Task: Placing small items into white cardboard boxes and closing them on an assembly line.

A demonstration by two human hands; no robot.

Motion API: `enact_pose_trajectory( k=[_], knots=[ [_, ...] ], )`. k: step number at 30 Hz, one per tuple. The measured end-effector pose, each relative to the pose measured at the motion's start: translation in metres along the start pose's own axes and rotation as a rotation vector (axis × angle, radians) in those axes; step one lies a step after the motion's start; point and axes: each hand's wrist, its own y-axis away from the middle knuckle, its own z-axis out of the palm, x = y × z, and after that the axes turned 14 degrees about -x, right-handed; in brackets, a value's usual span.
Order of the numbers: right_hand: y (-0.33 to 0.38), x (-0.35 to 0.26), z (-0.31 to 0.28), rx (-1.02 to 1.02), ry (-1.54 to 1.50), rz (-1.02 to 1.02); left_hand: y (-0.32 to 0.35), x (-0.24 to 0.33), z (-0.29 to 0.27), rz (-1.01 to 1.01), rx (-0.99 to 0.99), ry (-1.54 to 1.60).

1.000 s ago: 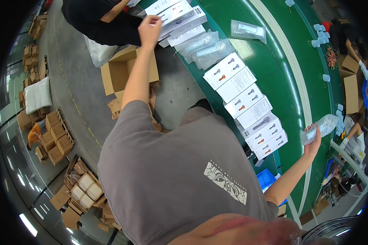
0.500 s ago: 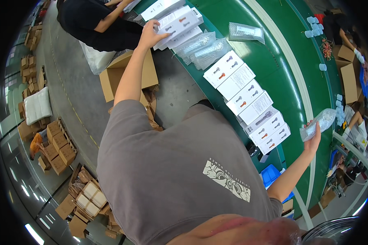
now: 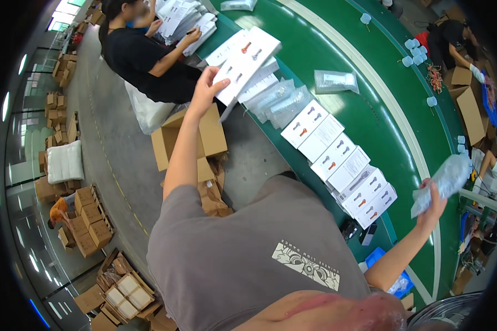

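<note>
White box (image 3: 248, 65) is tilted up nearer you, gripped by your left hand (image 3: 207, 89); right hand (image 3: 434, 207) grasps bubble-wrapped pack (image 3: 450, 176); both occupied.

Pale lettering (image 3: 310, 255) crosses my grey shirt (image 3: 221, 248); text on the white boxes (image 3: 348, 168) is too small to read.

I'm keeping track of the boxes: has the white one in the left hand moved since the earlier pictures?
Yes. Judged against the open cardboard box, the white box in the left hand appears lifted, its near end swung toward that cardboard box.
</note>
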Motion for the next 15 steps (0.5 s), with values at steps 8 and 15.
enact_pose_trajectory(
  k=[8, 15],
  knots=[
    [0.034, -0.027, 0.206, -0.690, 0.469, -0.469, 0.093, 0.116, 0.154, -0.593, -0.742, 0.735],
    [0.079, 0.069, 0.209, -0.602, -0.369, 0.087, 0.134, 0.135, 0.156, -0.341, -0.993, -0.012]
  ],
)
